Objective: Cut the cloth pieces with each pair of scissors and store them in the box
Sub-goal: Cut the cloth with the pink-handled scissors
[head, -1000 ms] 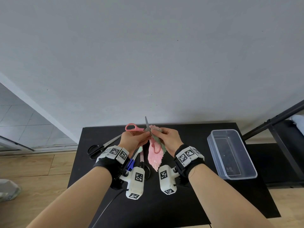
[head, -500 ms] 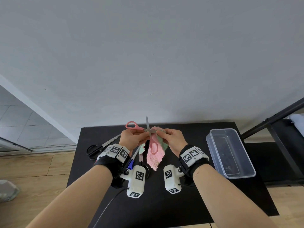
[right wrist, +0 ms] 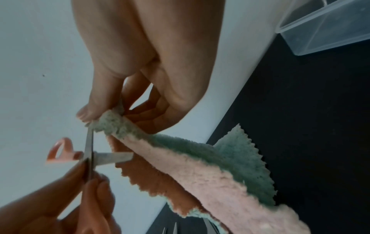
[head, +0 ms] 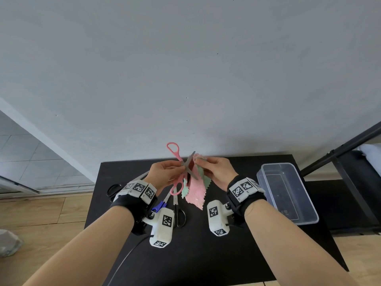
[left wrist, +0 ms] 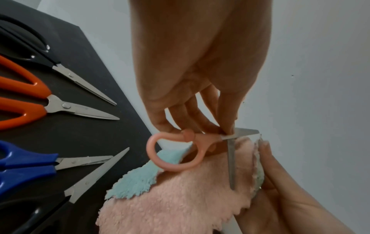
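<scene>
Pink-handled scissors (head: pixel 186 167) are held above the black table (head: pixel 206 254), blades spread wide. My left hand (head: pixel 175 168) pinches them near the pivot; both finger loops stand empty. In the left wrist view one blade (left wrist: pixel 231 166) lies across the pink cloth (left wrist: pixel 180 197). My right hand (head: pixel 203 162) pinches the top edge of a pink cloth (head: pixel 195 193) and a green cloth (head: pixel 203 177) held together, hanging down. In the right wrist view its fingertips (right wrist: pixel 90 114) clamp the green cloth (right wrist: pixel 230 152) right beside the scissors (right wrist: pixel 90 155). The clear plastic box (head: pixel 288 193) sits to the right.
Several other scissors lie on the table's left part: black (left wrist: pixel 40 52), orange (left wrist: pixel 30 101), blue (left wrist: pixel 26 166) and another black pair (left wrist: pixel 70 190). A grey wall rises right behind the table. A black metal frame (head: pixel 340 153) stands at the right.
The scissors have turned and opened wider: the upper pink loop swung from pointing left to pointing up. Both hands kept their hold and stayed together.
</scene>
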{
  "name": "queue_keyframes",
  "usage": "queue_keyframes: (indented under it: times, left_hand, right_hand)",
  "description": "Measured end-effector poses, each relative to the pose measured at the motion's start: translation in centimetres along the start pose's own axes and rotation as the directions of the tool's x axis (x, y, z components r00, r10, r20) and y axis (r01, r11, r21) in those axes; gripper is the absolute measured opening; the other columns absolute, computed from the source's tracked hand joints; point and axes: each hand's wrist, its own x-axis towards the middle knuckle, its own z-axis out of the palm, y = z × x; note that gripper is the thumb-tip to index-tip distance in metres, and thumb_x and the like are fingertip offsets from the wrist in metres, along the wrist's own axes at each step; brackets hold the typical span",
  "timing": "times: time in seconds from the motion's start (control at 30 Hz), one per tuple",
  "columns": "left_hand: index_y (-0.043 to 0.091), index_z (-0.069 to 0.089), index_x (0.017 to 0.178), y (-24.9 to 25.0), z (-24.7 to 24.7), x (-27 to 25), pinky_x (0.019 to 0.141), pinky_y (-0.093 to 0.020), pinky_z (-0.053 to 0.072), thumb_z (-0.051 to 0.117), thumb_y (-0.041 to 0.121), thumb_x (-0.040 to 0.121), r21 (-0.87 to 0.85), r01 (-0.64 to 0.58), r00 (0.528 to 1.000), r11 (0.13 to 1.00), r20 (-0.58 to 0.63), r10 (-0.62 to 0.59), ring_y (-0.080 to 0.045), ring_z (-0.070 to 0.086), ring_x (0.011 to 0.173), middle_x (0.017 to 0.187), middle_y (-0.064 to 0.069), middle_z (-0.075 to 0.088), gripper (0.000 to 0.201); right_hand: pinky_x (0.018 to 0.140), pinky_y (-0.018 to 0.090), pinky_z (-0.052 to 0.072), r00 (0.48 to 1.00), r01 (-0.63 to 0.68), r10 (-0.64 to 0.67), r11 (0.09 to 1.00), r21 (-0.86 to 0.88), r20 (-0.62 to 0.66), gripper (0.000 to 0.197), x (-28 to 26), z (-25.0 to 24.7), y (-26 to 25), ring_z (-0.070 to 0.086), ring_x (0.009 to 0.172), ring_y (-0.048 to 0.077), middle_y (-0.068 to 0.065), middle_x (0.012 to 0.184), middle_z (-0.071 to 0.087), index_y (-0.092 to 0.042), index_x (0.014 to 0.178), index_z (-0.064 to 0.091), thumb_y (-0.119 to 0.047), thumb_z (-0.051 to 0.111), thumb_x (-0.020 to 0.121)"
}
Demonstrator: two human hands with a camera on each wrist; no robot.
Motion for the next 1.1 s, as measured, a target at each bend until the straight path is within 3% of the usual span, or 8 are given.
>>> queue_keyframes:
  times: [0.17,0.33,0.5,0.77,0.9,0.97,1.03,1.1]
  left_hand:
    - [0.004,0.07,0.089,0.2,0.2,-0.1,0.058,-0.019,0.054,0.069,0.0,0.081,0.025,-0.032,0.999,0.999,0.007,0.032,-0.012,0.068,0.06,0.074,-0.007,0.072,0.01]
    - [0.003,0.072,0.095,0.0,0.2,-0.1,0.067,-0.023,0.056,0.075,0.007,0.077,0.125,-0.069,0.997,0.99,-0.012,0.071,-0.015,0.067,0.066,0.082,-0.012,0.073,0.019]
    - [0.012,0.074,0.083,0.0,0.2,-0.2,0.08,-0.03,0.057,0.076,0.007,0.076,0.221,-0.103,0.993,0.97,-0.038,0.114,-0.019,0.068,0.072,0.081,-0.01,0.074,0.009]
    - [0.009,0.072,0.08,0.1,0.0,-0.1,0.061,-0.015,0.054,0.074,0.005,0.078,0.298,-0.072,0.995,0.952,-0.048,0.091,-0.008,0.066,0.058,0.071,-0.005,0.071,0.005]
    - [0.007,0.074,0.086,-0.2,-1.1,-0.3,0.054,-0.01,0.049,0.073,0.007,0.079,0.374,-0.049,0.994,0.926,-0.069,0.08,-0.003,0.064,0.054,0.071,-0.005,0.071,0.007]
    - [0.006,0.074,0.089,-0.5,-2.1,-0.5,0.061,-0.016,0.053,0.073,0.009,0.08,0.379,-0.036,0.993,0.925,-0.089,0.075,-0.009,0.065,0.061,0.076,-0.011,0.072,0.01]
    - [0.006,0.074,0.089,-0.6,-2.5,-0.5,0.079,-0.031,0.057,0.073,0.007,0.079,0.317,-0.034,0.993,0.948,-0.099,0.068,-0.023,0.067,0.075,0.087,-0.021,0.072,0.01]
    - [0.006,0.073,0.087,-0.6,-2.3,-0.7,0.085,-0.036,0.056,0.073,0.005,0.079,0.266,-0.047,0.993,0.963,-0.091,0.073,-0.029,0.067,0.081,0.09,-0.022,0.072,0.008]
  right_hand:
    - [0.07,0.024,0.057,0.998,-0.005,0.007,0.999,-0.037,0.068,0.014,-0.3,1.0,0.6,0.07,0.074,0.018,0.012,0.087,0.072,0.004,0.097,0.068,0.001,0.064,0.084]
    - [0.091,0.037,0.052,0.998,0.045,-0.038,0.986,-0.163,0.045,0.015,0.1,1.7,1.2,0.067,0.087,0.025,0.017,0.096,0.07,-0.003,0.093,0.071,-0.005,0.071,0.079]
    - [0.085,0.031,0.055,0.997,0.079,-0.077,0.97,-0.232,0.018,0.005,0.1,1.7,1.4,0.067,0.08,0.02,0.012,0.087,0.071,-0.005,0.086,0.072,-0.005,0.07,0.081]
    - [0.095,0.04,0.051,0.998,0.06,-0.063,0.971,-0.233,-0.007,0.025,0.7,0.9,1.8,0.067,0.099,0.032,0.022,0.103,0.07,0.005,0.102,0.07,-0.009,0.071,0.081]
    - [0.082,0.032,0.054,0.99,0.082,-0.095,0.989,-0.125,-0.102,0.014,0.5,-0.7,0.6,0.067,0.089,0.028,0.018,0.094,0.071,0.002,0.089,0.072,-0.01,0.069,0.083]
    - [0.077,0.029,0.052,0.985,0.073,-0.074,0.997,-0.011,-0.159,0.006,0.3,-1.9,-0.3,0.065,0.082,0.023,0.014,0.089,0.069,-0.001,0.085,0.07,-0.004,0.065,0.085]
    - [0.077,0.028,0.052,0.99,0.072,-0.07,0.997,0.015,-0.125,0.006,-0.1,-2.4,-0.7,0.065,0.08,0.019,0.011,0.087,0.069,-0.002,0.086,0.07,-0.004,0.065,0.085]
    - [0.079,0.029,0.053,0.995,0.055,-0.053,0.998,0.021,-0.088,0.007,-0.5,-2.2,-0.4,0.066,0.081,0.019,0.011,0.088,0.07,-0.001,0.088,0.071,-0.005,0.066,0.084]
